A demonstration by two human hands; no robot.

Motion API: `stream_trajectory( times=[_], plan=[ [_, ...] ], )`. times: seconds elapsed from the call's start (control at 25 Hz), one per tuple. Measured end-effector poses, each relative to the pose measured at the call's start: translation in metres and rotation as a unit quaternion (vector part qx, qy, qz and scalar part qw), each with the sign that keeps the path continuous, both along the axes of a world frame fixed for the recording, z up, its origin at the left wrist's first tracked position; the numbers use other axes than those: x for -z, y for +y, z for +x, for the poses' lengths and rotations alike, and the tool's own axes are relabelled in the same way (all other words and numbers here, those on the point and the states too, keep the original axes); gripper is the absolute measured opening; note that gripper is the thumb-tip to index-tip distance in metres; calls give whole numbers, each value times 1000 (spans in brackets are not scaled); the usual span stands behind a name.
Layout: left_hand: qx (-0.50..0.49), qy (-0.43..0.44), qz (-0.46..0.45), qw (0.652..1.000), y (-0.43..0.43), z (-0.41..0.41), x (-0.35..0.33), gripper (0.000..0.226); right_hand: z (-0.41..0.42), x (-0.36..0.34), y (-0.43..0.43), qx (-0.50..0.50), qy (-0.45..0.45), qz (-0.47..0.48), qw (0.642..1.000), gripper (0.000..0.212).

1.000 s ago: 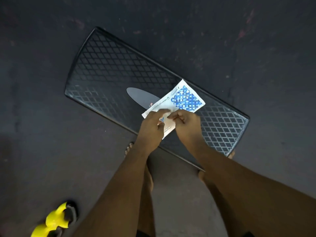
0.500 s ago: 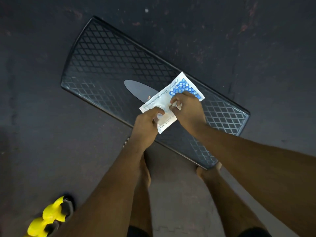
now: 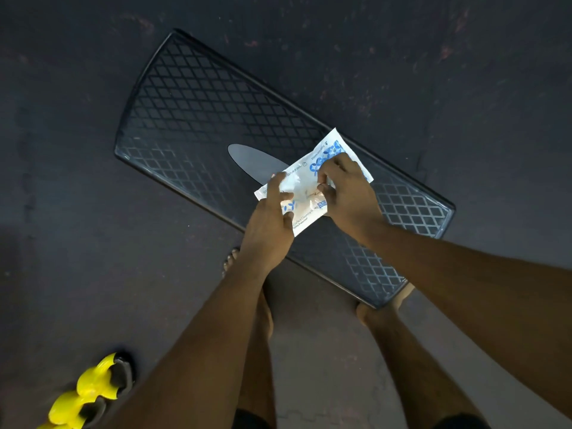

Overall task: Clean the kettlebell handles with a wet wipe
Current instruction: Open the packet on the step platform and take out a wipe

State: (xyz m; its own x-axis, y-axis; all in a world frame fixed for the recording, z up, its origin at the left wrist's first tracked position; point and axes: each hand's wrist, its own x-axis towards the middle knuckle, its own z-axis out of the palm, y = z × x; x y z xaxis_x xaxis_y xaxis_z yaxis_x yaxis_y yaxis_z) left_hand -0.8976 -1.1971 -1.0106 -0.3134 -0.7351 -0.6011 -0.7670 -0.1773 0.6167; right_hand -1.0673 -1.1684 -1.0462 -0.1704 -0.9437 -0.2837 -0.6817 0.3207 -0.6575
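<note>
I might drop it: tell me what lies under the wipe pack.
Below the pack lies a mesh tray with a grey oval; the pack hides the oval's right end.

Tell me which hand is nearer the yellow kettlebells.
Left. The left hand grips the wipe packet at its left end, toward the yellow kettlebells; the right hand pinches the packet farther right, away from them.
</note>
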Motion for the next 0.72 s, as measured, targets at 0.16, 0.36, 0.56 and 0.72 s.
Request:
stream_trajectory(
  times=[0.16,0.36,0.56,0.72],
  plan=[
    [27,-34,-4,999,4,-7,0,71,-12,-15,4,100,-73,11,992,12],
    [181,-98,-135,969,21,-19,14,67,-28,-21,10,237,-36,11,971,11],
    [289,-189,-78,935,30,-17,33,70,-37,-25,27,283,-85,42,954,17],
    [244,-149,-24,958,-3,-40,-27,61,-38,-86,21,291,-150,67,943,28]
  ],
)
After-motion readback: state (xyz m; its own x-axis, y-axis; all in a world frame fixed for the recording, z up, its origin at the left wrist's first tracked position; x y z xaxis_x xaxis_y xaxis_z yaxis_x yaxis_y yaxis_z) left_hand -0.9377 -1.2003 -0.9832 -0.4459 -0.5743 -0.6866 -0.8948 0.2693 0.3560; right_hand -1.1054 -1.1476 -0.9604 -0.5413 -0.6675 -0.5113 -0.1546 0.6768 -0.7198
